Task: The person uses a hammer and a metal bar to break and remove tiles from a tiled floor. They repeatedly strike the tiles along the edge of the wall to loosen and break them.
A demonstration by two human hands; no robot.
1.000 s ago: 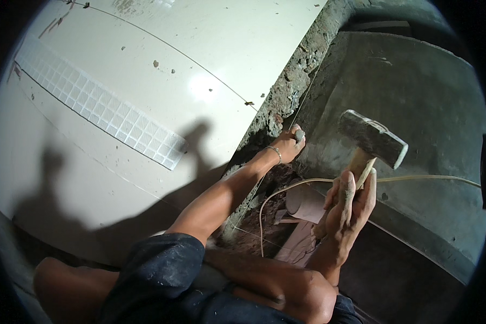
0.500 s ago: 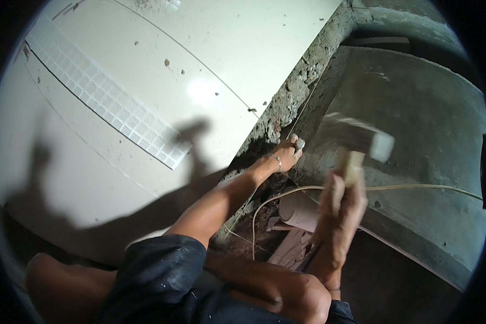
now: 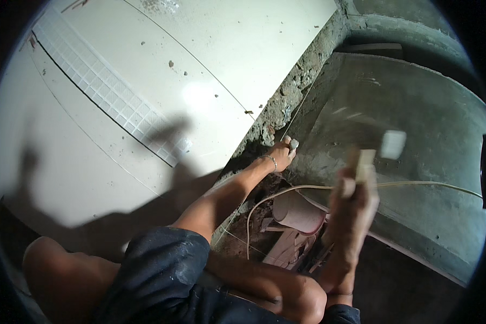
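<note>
In the head view, right of centre, your right hand point(image 3: 355, 208) wraps the blurred hammer point(image 3: 365, 162); nearer mid-frame, your left hand point(image 3: 278, 155) closes round a grey stub point(image 3: 294, 144). Any blow should land squarely, clear of knuckles.

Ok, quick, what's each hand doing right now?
Left hand: closed around a grey tool, mostly hidden.
Right hand: closed, holding a hammer, which looks blurred.
</note>
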